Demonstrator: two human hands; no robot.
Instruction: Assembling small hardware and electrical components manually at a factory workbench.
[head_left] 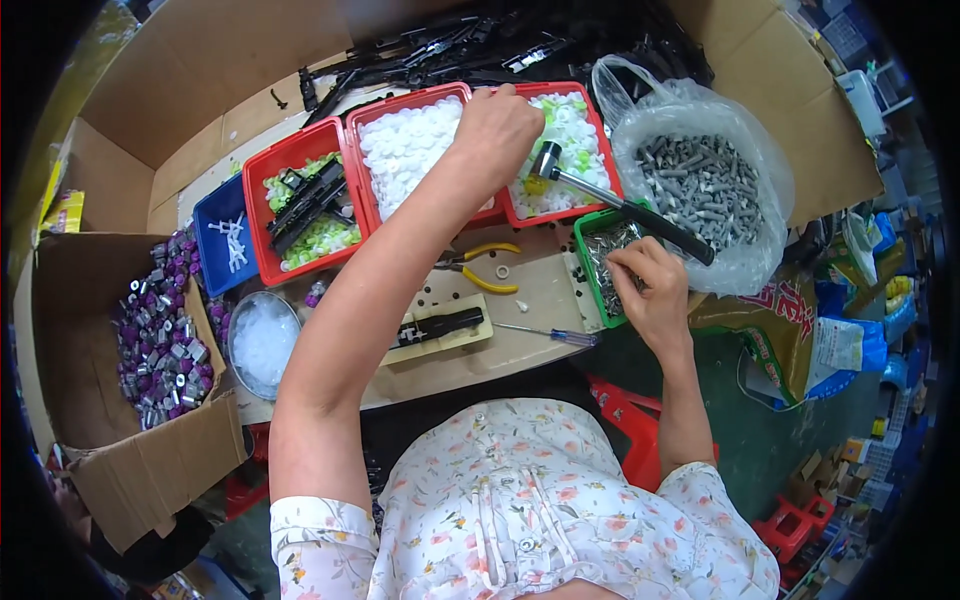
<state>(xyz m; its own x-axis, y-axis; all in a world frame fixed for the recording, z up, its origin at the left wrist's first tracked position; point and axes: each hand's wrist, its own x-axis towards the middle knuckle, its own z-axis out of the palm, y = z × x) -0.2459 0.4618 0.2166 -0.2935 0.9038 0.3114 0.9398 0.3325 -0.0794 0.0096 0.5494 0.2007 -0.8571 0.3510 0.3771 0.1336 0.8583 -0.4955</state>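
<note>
White caps (405, 150) in a red bin (372, 222) at upper centre are grasped by the left hand (497, 128), while small, light, likely slippery metal pins (612, 262), best pinched at mid-shaft, are picked by the right hand (650, 290) from a green tray (585, 262).

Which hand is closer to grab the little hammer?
Probably the left hand. It reaches into the red tray right by the hammer head. The right hand is in the green bin, just under the handle.
</note>
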